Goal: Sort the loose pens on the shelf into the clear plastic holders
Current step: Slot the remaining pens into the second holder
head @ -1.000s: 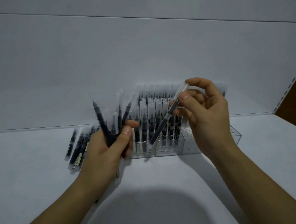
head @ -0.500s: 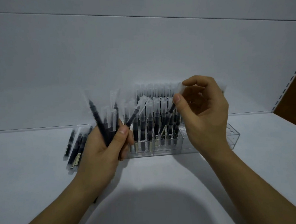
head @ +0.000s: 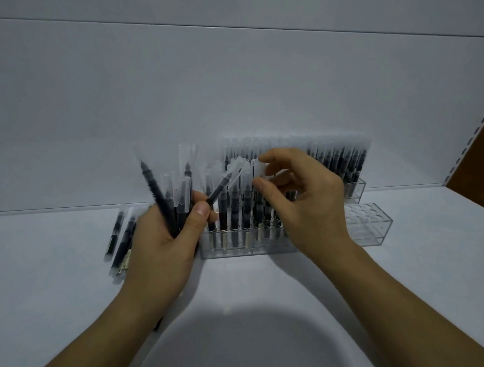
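My left hand (head: 165,243) grips a bunch of several black pens with clear caps (head: 167,204), fanned upward, one slanting right past my thumb. My right hand (head: 309,205) is over the front clear holder (head: 374,234), thumb and forefinger pinching the clear cap of a pen (head: 258,168) that stands upright in it. The holder's left part is filled with upright pens; its right end shows bare holes. A second holder (head: 359,189) behind it is packed with pens. Several loose pens (head: 117,237) lie on the white shelf, left of my left hand.
The white back wall rises right behind the holders. A slotted shelf upright (head: 471,143) and a brown surface close off the right side. Bare white shelf (head: 72,290) lies in front of the holders, with my shadow on it.
My right hand brought its pen from a slant to upright and lowered it into the front holder. My left hand and its bunch shifted slightly.
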{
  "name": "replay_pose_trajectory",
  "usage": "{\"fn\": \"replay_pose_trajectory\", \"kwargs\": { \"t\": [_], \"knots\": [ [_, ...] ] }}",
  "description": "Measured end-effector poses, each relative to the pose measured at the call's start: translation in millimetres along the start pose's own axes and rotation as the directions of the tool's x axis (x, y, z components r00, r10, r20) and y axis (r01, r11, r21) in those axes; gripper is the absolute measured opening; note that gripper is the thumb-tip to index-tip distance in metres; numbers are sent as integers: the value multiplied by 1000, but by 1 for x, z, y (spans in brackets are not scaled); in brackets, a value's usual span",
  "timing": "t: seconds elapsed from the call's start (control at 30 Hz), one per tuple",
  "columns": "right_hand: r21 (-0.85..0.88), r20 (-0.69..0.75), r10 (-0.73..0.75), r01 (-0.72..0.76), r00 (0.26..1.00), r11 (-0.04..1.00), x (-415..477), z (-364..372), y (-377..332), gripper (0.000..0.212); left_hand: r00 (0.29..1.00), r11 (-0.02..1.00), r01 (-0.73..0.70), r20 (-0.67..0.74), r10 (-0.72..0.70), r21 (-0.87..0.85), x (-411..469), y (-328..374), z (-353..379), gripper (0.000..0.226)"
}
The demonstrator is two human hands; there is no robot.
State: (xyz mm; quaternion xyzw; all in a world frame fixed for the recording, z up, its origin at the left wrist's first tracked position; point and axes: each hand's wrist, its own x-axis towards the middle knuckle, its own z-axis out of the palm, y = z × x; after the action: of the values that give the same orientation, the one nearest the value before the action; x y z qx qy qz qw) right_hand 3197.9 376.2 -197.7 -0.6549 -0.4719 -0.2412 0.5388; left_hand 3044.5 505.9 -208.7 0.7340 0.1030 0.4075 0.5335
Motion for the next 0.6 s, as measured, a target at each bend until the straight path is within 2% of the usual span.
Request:
{"fn": "replay_pose_trajectory", "kwargs": {
  "t": [0.2,0.43,0.5,0.6],
  "knots": [
    [-108,27,-62,64,998,992,-1,3,1,26,1000,1000,-8,5,8,29,0,2,1,28],
    [-144,39,-39,45,998,989,-3,0,0,22,999,1000,29,15,-29,13,0,-1,-1,25],
    [-84,20,-17,18,1000,996,-4,-3,-3,21,999,1000,25,26,-26,10,0,-1,-1,26],
    [175,49,92,-99,995,980,-5,-5,-10,24,999,999,6,40,-8,32,0,-3,-1,29]
  ]
}}
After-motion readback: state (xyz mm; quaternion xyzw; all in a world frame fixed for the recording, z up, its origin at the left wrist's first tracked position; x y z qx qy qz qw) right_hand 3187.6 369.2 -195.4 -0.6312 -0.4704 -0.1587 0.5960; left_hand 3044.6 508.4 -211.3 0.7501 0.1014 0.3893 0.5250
